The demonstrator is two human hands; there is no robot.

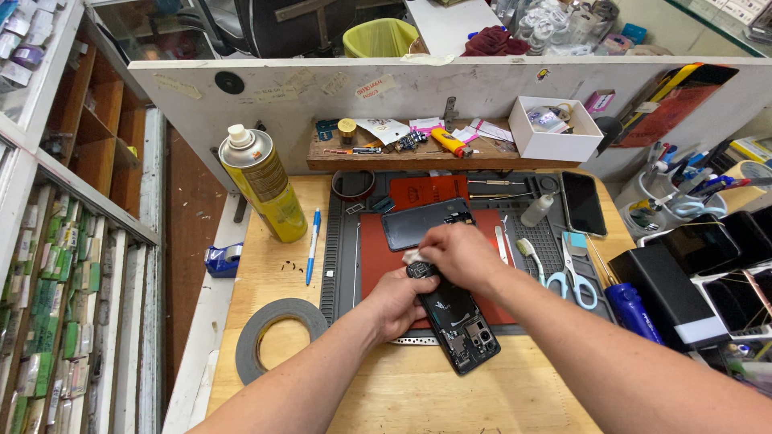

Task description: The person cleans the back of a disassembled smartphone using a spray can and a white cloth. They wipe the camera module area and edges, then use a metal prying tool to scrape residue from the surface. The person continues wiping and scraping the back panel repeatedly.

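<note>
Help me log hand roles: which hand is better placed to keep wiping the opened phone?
Right, probably. The right hand sits on top of the opened phone, fingers pinching a small white wad at its upper end, while the left hand grips the phone's side, steadying it.

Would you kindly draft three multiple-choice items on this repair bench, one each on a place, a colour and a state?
1. Where does the blue pen lie?
A. Between the spray can and the grey work mat
B. Inside the white box
C. On the roll of tape

2. What colour are the handles of the scissors?
A. Red
B. Light blue
C. Black

3. How is the opened phone held?
A. Lying untouched
B. Left hand grips it while the right hand works at its upper end
C. Lifted by the right hand alone

Answers: 1 A, the pen lies on bare wood between them; 2 B, the loops are pale blue; 3 B, both hands meet on the phone.
</note>
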